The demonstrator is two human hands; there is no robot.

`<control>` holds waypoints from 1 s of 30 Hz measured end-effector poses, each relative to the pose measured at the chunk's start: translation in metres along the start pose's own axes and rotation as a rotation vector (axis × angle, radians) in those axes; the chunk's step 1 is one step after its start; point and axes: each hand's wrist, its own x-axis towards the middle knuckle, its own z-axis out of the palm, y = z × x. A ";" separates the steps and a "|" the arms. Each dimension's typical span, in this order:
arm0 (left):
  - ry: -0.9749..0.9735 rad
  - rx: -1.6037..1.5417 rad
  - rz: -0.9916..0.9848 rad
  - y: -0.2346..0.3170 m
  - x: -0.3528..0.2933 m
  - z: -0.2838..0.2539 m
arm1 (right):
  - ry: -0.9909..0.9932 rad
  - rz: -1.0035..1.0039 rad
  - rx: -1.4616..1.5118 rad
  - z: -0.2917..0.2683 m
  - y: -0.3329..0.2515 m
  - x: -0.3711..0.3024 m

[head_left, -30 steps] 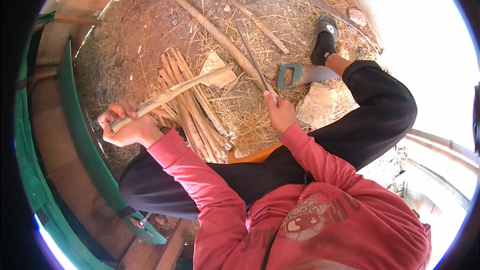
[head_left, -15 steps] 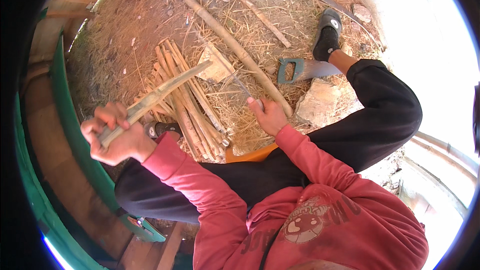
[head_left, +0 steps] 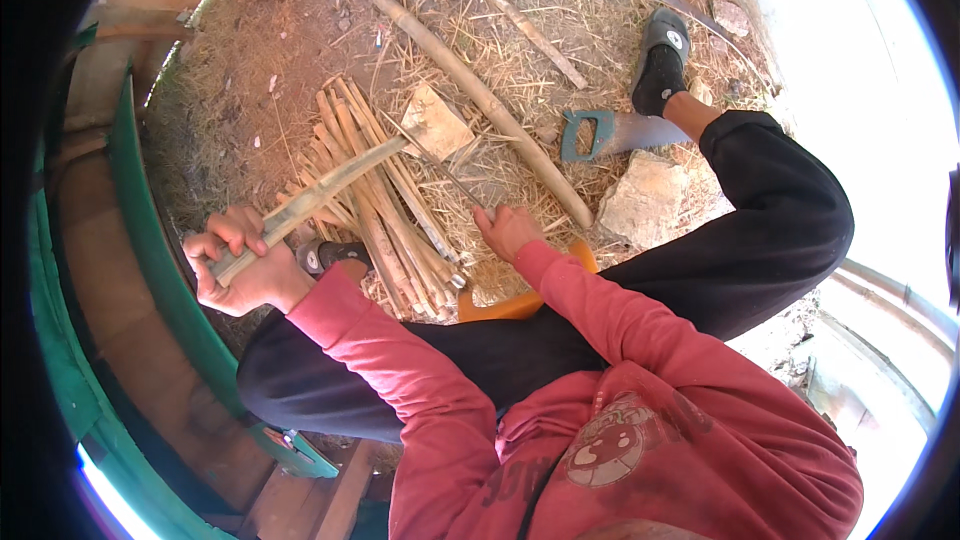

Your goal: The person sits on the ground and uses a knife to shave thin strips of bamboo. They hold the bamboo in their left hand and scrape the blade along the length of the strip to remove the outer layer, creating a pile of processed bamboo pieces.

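Note:
My left hand [head_left: 250, 265] is closed around the near end of a split bamboo strip [head_left: 335, 183], which slants away to the right above a pile of similar strips. In my right hand [head_left: 510, 234] is the handle of a long, thin-bladed knife [head_left: 440, 166]. Its blade points far-left and meets or crosses the strip's far end; whether it cuts in, I cannot tell. Just beyond that end lies a pale, flat block [head_left: 437, 123] on the ground. The bundled bamboo strips [head_left: 385, 225] rest between my feet, left of the middle.
A long bamboo pole [head_left: 470, 85] lies diagonally past the block. To the right are a handsaw [head_left: 615, 133] with a teal handle and a large stone [head_left: 645, 200]. Something orange [head_left: 505, 307] shows beneath my legs. A green-edged wooden structure [head_left: 150, 230] stands at left.
My right hand has moved left, and the knife blade has swung down nearer to the strip's far end. My left hand has shifted slightly right with the strip.

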 end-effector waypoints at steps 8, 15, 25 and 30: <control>0.085 0.058 -0.010 0.005 -0.005 -0.012 | -0.202 0.029 0.237 -0.057 -0.033 -0.011; 0.154 0.070 -0.020 0.006 -0.001 -0.012 | -0.073 -0.017 0.107 -0.036 -0.018 -0.007; 0.194 0.078 -0.026 0.004 0.005 0.002 | -0.035 -0.039 0.123 -0.032 -0.015 -0.006; 0.237 0.104 -0.017 0.006 0.006 -0.004 | -0.073 -0.093 0.242 -0.049 -0.037 -0.011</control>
